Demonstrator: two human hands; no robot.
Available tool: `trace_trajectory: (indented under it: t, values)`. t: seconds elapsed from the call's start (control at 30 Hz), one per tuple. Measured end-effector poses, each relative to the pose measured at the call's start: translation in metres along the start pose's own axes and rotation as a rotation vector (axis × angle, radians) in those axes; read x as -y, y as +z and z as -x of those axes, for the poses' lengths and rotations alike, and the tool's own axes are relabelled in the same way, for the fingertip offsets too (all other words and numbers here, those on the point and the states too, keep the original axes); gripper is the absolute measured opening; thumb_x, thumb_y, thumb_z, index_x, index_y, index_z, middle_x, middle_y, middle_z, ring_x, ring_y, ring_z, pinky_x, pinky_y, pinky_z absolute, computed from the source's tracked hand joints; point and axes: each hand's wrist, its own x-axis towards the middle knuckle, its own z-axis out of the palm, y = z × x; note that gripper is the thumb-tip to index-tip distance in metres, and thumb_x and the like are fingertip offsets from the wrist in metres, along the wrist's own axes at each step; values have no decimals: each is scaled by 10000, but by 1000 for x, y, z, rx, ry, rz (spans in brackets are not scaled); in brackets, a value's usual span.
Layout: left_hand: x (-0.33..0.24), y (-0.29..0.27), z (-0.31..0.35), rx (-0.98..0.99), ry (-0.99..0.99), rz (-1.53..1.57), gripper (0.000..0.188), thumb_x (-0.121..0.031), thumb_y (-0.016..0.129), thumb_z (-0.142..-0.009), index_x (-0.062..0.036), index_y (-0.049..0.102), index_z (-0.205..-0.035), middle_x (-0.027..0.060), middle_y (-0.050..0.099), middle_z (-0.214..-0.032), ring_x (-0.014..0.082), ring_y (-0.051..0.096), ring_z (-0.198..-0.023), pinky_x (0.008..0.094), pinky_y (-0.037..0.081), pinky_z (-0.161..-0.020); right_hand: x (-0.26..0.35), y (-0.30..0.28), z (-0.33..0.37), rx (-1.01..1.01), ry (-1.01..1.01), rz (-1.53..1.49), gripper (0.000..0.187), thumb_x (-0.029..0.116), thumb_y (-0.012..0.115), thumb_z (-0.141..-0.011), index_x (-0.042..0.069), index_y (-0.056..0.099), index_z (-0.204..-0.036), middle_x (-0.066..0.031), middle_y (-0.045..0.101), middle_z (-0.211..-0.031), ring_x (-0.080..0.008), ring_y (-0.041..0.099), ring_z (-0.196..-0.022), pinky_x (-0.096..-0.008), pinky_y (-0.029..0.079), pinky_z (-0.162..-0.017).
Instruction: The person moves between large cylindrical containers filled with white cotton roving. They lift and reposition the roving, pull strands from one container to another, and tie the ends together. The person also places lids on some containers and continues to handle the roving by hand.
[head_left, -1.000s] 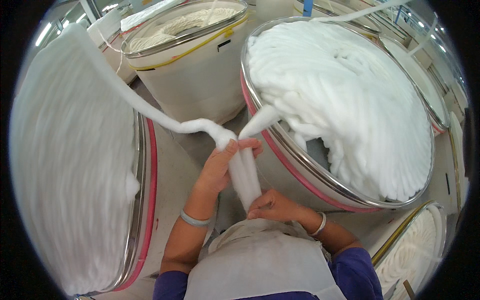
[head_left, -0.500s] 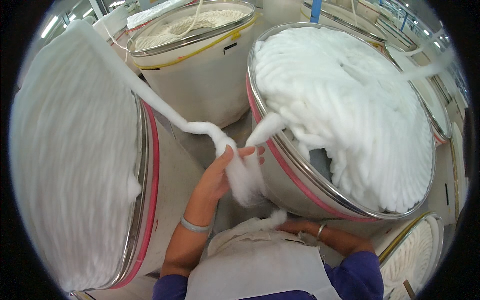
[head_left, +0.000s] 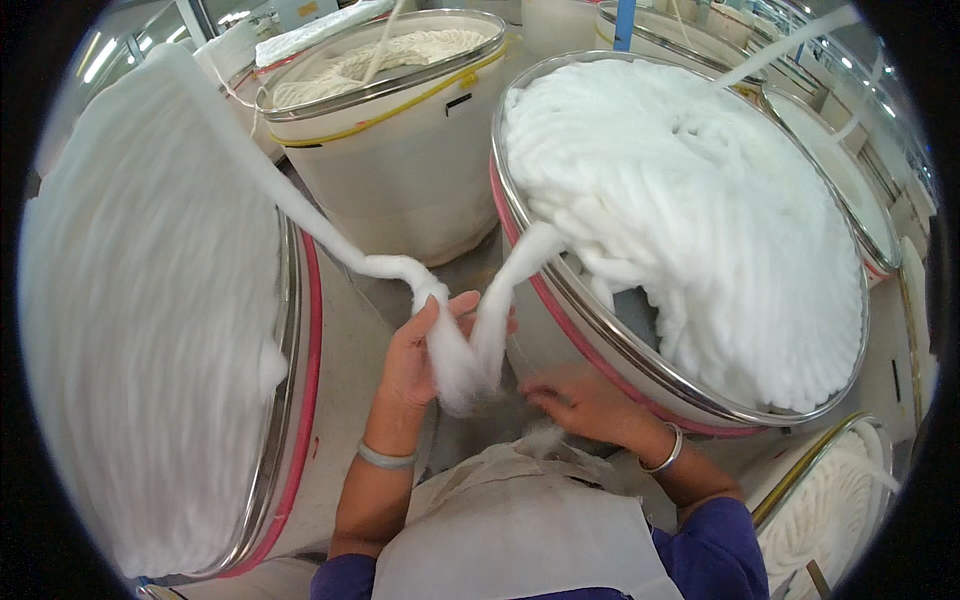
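My left hand point(head_left: 408, 352) grips two thick white fibre slivers, its thumb across the front and fingers behind them. The left sliver point(head_left: 398, 267) runs down from the coiled sliver heaped in the can at my left. Out of the right can comes the other sliver point(head_left: 527, 253), draped over that can's rim. Both frayed ends hang side by side below my left fingers. My right hand point(head_left: 572, 402) is in the air just above my apron pocket, near the right can's wall. Motion blurs its fingers, so their grip is unclear. A fluffy white tuft point(head_left: 545, 437) pokes out of the pocket.
The left can point(head_left: 312, 400) and the right can point(head_left: 590, 345), both red-banded with metal rims, flank me closely. Ahead stands a yellow-banded can point(head_left: 400, 175) of cream sliver. Another yellow-rimmed can point(head_left: 800, 480) is at lower right. A strand point(head_left: 790, 45) stretches up at far right.
My right hand has come up out of the apron pocket area toward the slivers. My left hand has shifted slightly left, still holding both slivers, whose ends now hang closer together.
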Motion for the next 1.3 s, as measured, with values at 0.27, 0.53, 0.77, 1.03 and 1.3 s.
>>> trace_trajectory:
  t: [0.27,0.53,0.77,1.03,1.3]
  values:
    - [-6,-16,2,93,-67,24,584,-406,457,-985,-68,339,-1446,224,495,-1349,331,554,-1166,442,427,-1014,52,-38,-43,-661,-484,365,282,-49,605,-758,69,672,-1005,-134,605,-1275,-263,627,-1091,-494,315,-1069]
    - [8,-3,-14,-185,462,-140,884,136,432,-759,-193,139,-1525,236,382,-1454,362,446,-1304,455,393,-1083,27,-45,-60,-597,-285,-726,82,91,622,-893,18,657,-900,-36,656,-916,-120,605,-776,-286,492,-734]
    - [30,27,-23,-52,525,-290,903,144,362,-756,-190,58,-1538,185,323,-1504,288,400,-1341,422,352,-1108,35,-28,-71,-595,-168,-274,105,101,692,-836,2,657,-829,-35,608,-717,-122,536,-643,-282,445,-596]
    - [31,33,-16,-61,430,-466,793,-2,455,-899,-185,31,-1544,134,386,-1455,268,378,-1351,421,305,-1119,71,-47,-64,-765,-142,-77,306,29,727,-754,8,598,-1031,-44,648,-867,-112,587,-722,-254,481,-641]
    - [16,38,-23,167,336,91,669,-163,449,-989,-130,63,-1534,161,370,-1475,268,380,-1350,424,292,-1127,178,-80,62,-1410,-816,-326,91,-1,596,-795,21,584,-883,-109,621,-811,-192,614,-759,-315,506,-698]
